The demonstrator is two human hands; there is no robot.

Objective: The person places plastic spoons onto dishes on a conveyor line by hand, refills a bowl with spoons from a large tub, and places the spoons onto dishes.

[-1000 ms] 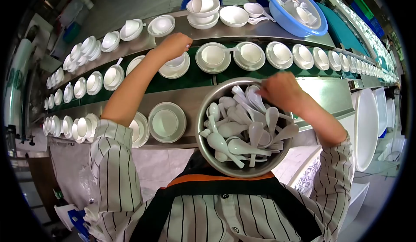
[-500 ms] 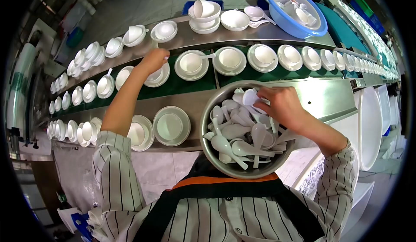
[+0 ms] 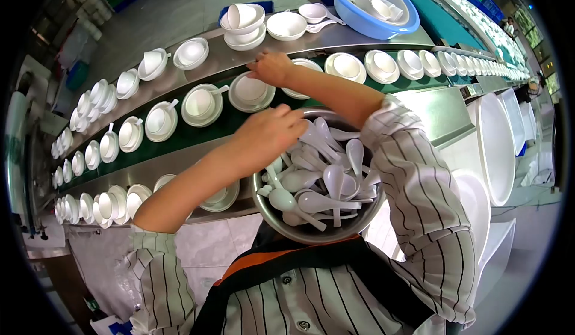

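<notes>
My left hand (image 3: pixel 271 134) is over the left rim of a steel basin (image 3: pixel 259 206), fingers bent together beside the white soup spoons (image 3: pixel 299 179) heaped inside. What its fingertips hold, if anything, is hidden. My right hand (image 3: pixel 272 68) reaches across, above the left arm, with its fingers pinched at the far edge of a white bowl on a plate (image 3: pixel 250 90) on the green belt; I cannot make out what is in the pinch. Left of it, another bowl set (image 3: pixel 199 104) has a spoon (image 3: pixel 220 89) resting in it.
Rows of bowl-and-plate sets (image 3: pixel 346 66) run along the green belt (image 3: pixel 230 121). Stacked bowls (image 3: pixel 244 20) stand on the far steel ledge, and a blue tub (image 3: pixel 371 26) of white pieces sits at its right. Large white tubs (image 3: pixel 497 149) are at right.
My right hand has moved from the basin to a bowl on the belt. My left hand has come back from the belt to the basin. The belt sets have shifted left.
</notes>
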